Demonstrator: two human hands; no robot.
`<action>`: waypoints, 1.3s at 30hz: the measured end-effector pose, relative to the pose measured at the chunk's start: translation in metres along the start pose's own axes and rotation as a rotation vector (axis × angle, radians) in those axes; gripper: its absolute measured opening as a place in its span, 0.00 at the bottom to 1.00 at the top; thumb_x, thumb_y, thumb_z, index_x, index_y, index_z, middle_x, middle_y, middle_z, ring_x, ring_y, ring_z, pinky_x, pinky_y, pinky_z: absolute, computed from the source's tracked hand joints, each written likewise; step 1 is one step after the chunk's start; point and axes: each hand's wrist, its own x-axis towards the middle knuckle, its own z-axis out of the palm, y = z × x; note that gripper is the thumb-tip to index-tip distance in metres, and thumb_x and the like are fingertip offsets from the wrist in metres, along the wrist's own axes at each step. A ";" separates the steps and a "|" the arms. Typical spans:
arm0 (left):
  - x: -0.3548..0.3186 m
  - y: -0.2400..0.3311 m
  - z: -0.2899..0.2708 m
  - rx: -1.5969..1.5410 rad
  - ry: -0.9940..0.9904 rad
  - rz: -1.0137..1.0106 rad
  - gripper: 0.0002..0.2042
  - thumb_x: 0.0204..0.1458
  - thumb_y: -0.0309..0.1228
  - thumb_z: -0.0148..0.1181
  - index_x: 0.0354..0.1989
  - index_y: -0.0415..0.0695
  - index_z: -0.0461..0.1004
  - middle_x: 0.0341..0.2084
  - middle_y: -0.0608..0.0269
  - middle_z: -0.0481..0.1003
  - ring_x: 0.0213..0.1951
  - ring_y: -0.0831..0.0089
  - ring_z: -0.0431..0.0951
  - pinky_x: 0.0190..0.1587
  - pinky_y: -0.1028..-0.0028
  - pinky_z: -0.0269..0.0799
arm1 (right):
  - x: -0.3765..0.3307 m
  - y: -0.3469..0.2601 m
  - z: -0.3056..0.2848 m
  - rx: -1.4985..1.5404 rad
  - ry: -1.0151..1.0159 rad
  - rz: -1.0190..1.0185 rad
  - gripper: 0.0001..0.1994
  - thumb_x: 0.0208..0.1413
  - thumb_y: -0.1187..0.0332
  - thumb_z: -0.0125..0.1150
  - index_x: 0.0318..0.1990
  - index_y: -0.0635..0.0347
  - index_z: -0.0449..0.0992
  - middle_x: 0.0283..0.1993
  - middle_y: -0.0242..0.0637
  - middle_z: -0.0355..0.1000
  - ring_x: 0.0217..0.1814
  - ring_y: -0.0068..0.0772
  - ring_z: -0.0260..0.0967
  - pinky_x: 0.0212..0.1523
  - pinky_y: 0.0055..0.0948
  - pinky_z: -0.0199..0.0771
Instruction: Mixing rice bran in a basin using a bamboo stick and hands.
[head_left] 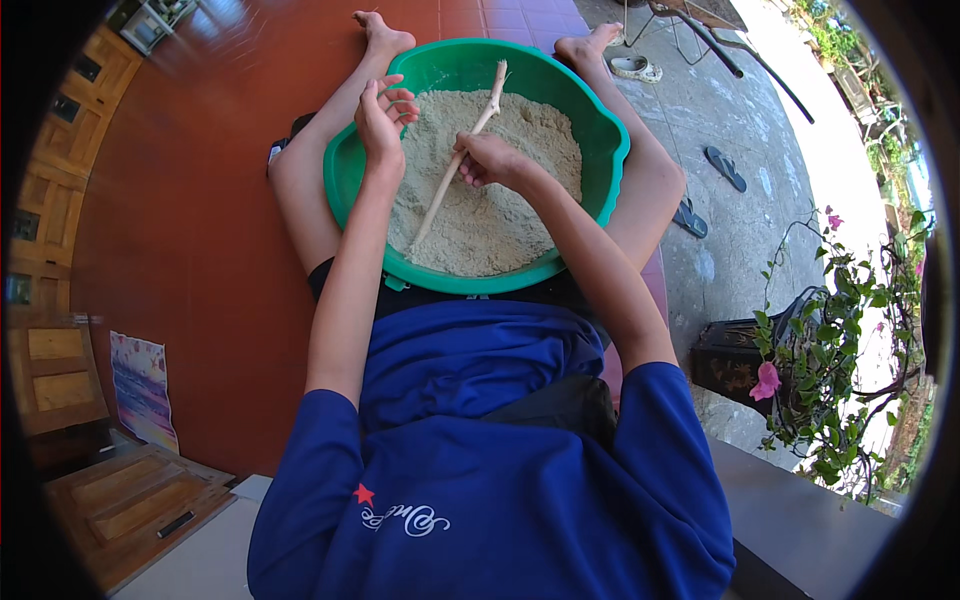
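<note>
A big green plastic basin [612, 165] sits between my spread legs, partly filled with pale, sand-like grainy material [530, 215]. My right hand [487, 159] is closed around the middle of a peeled wooden stick [432, 208]. The stick slants across the basin, its lower end touching the pale material near my side and its knobbed upper end toward the far rim. Over the basin's left edge, my left hand [383, 118] is raised with its fingers apart and loosely curled. Nothing shows in that hand.
Red floor [200, 250] spreads to the left, with wooden doors [50, 190] beyond. On the grey concrete at right lie a dark flip-flop [726, 168] and a pale clog [636, 69]. A dark planter [735, 350] with a pink-flowered plant [835, 380] stands at the lower right.
</note>
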 end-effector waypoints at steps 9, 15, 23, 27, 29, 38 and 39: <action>-0.004 0.004 0.003 0.014 -0.022 -0.036 0.25 0.71 0.48 0.37 0.54 0.40 0.74 0.33 0.62 0.75 0.32 0.71 0.76 0.37 0.70 0.73 | 0.000 -0.002 -0.010 -0.037 0.012 -0.091 0.13 0.63 0.58 0.55 0.37 0.59 0.76 0.26 0.33 0.73 0.24 0.27 0.74 0.27 0.29 0.78; -0.004 0.004 0.004 0.013 -0.026 -0.047 0.24 0.71 0.48 0.38 0.54 0.41 0.74 0.33 0.62 0.75 0.32 0.71 0.76 0.38 0.70 0.73 | 0.000 -0.004 -0.012 0.265 0.042 -0.132 0.09 0.67 0.65 0.59 0.40 0.62 0.78 0.30 0.32 0.75 0.30 0.25 0.76 0.34 0.26 0.79; -0.004 0.002 0.003 0.019 -0.028 -0.055 0.24 0.71 0.48 0.37 0.53 0.42 0.74 0.33 0.62 0.75 0.31 0.71 0.76 0.39 0.69 0.73 | 0.003 0.007 -0.006 0.241 0.066 -0.182 0.07 0.64 0.69 0.68 0.43 0.63 0.80 0.34 0.30 0.76 0.32 0.23 0.75 0.35 0.23 0.79; -0.005 0.002 0.004 0.020 -0.031 -0.056 0.24 0.72 0.48 0.37 0.53 0.42 0.74 0.33 0.62 0.74 0.31 0.71 0.76 0.39 0.69 0.73 | 0.006 0.010 -0.003 0.226 0.070 -0.170 0.08 0.65 0.67 0.66 0.44 0.64 0.80 0.34 0.30 0.75 0.32 0.23 0.75 0.35 0.24 0.79; -0.004 0.002 0.004 0.018 -0.036 -0.054 0.24 0.72 0.48 0.37 0.53 0.42 0.74 0.33 0.62 0.74 0.31 0.70 0.76 0.38 0.68 0.74 | 0.008 0.007 0.001 0.264 0.110 -0.123 0.09 0.64 0.66 0.63 0.40 0.64 0.80 0.32 0.33 0.75 0.30 0.26 0.76 0.31 0.27 0.80; -0.004 0.002 0.004 0.024 -0.040 -0.055 0.24 0.72 0.48 0.38 0.53 0.42 0.74 0.33 0.61 0.75 0.32 0.70 0.77 0.39 0.69 0.74 | 0.011 0.010 -0.001 0.036 0.095 -0.100 0.16 0.65 0.57 0.54 0.38 0.62 0.80 0.28 0.33 0.73 0.22 0.27 0.73 0.25 0.30 0.79; -0.004 0.002 0.005 0.024 -0.040 -0.056 0.24 0.72 0.48 0.38 0.53 0.42 0.74 0.33 0.61 0.75 0.32 0.70 0.77 0.39 0.69 0.74 | 0.012 0.011 -0.002 0.037 0.096 -0.099 0.16 0.65 0.57 0.54 0.38 0.62 0.80 0.28 0.33 0.73 0.22 0.27 0.73 0.25 0.30 0.79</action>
